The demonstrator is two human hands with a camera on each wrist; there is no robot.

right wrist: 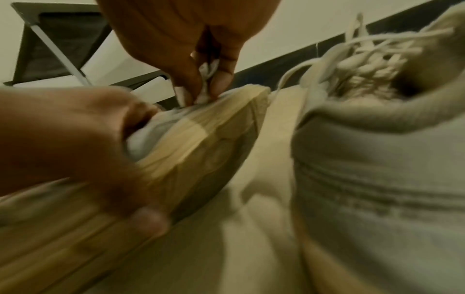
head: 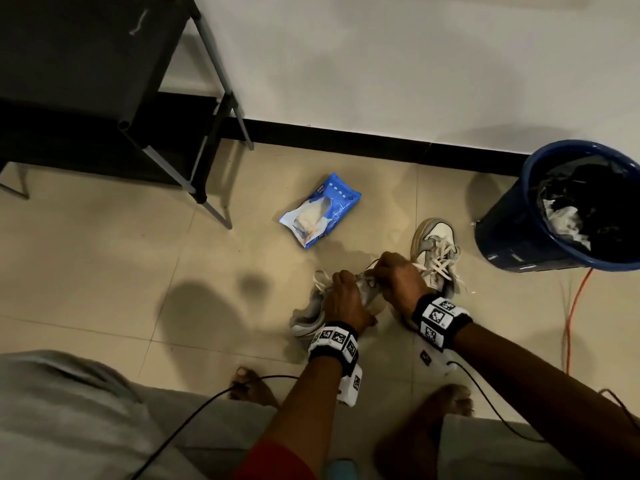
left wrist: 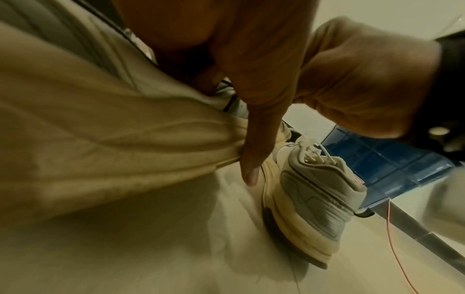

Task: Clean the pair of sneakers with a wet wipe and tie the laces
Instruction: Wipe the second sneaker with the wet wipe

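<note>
My left hand (head: 341, 292) grips a grey and cream sneaker (head: 306, 318) that lies tipped on its side on the floor; the thumb (left wrist: 251, 143) runs along its cream sole (left wrist: 113, 129). My right hand (head: 393, 273) pinches a small white wet wipe (right wrist: 210, 68) and presses it on the upper of this sneaker (right wrist: 201, 127) near the toe. The second sneaker (head: 434, 254) stands upright just to the right, its laces (right wrist: 365, 57) loose. A blue pack of wet wipes (head: 320, 209) lies open on the floor beyond the hands.
A blue bucket (head: 554, 216) with a black liner and crumpled white wipes stands at the right. A black metal rack (head: 104, 98) fills the far left by the wall. An orange cable (head: 575, 306) runs over the tiles at the right. My bare feet (head: 450, 400) are below the hands.
</note>
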